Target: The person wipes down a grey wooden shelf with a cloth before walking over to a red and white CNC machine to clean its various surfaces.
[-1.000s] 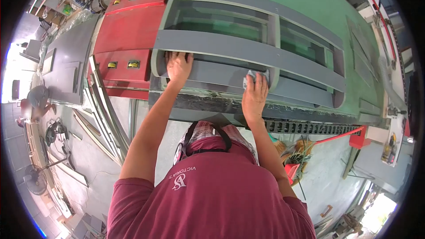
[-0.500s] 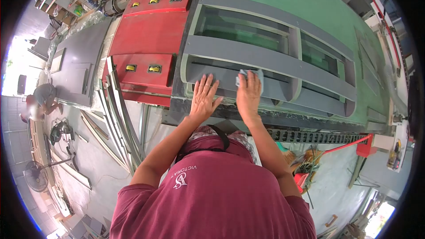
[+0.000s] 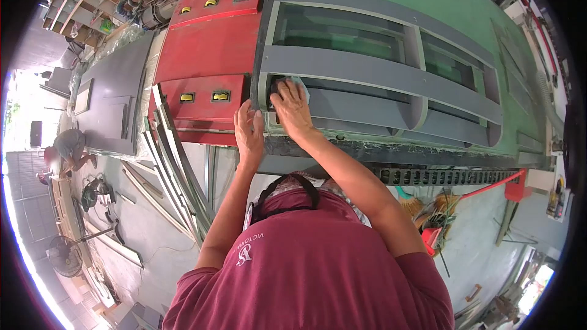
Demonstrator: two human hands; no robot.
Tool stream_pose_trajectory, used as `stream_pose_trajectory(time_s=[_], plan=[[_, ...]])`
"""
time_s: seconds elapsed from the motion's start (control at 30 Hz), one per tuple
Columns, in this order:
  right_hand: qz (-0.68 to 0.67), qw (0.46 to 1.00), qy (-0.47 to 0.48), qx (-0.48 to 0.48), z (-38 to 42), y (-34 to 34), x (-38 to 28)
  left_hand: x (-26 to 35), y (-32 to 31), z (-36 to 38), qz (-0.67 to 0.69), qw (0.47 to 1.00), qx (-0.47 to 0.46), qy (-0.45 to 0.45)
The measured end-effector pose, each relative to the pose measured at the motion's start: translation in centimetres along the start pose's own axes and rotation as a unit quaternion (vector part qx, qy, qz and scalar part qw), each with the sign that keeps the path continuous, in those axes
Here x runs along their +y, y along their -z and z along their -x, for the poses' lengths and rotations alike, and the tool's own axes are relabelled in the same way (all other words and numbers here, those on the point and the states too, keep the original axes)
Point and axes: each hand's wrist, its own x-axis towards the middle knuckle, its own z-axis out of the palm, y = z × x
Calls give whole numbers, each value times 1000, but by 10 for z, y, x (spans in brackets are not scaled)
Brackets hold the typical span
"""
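Visibly, the shirt [image 3: 318, 263] reads "VICTORIA"; right hand [image 3: 292, 110] grips cloth [image 3: 305, 88]; left hand [image 3: 249, 135] unclenched.

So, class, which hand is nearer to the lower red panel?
Left: the left hand is just right of the lower red panel; the right hand is farther right, at the grey frame.

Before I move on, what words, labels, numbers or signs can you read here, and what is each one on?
"VICTORIA": small white lettering on the maroon shirt; any ending is unclear.
"VS": overlapping white letters, on the same shirt.
Any marking on the green packet at upper left or the yellow item at far right: too small to read.
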Motion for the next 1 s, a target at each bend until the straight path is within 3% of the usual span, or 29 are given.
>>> stream_pose_trajectory(time_s=[0.1,0.17,0.3,0.4,0.47,0.5,0.57,0.67,0.87,1.0], plan=[[-13,999,-37,-21,7,24,-6,0,-6,-10,10,1000,1,22],[-24,998,-18,-60,14,19,-6,-2,-12,-17,23,1000,17,-10],[12,999,25,-44,35,10,-9,6,-21,-37,15,1000,3,8],[-46,996,38,-71,43,20,-11,6,-26,-51,6,1000,-9,0],[-188,971,-16,-144,35,48,-15,3,-28,-58,35,997,-44,60],[-187,972,-16,-144,27,63,-14,2,-31,-61,52,998,-25,34],[-178,983,16,-32,-2,94,-5,-3,-36,-63,74,996,-28,34],[-122,991,-5,48,-39,109,18,-1,-42,-63,84,996,-15,22],[23,996,17,86,-57,46,36,1,-47,-60,114,993,9,43],[-13,997,44,66,-75,28,23,8,-46,-60,153,985,1,81]])
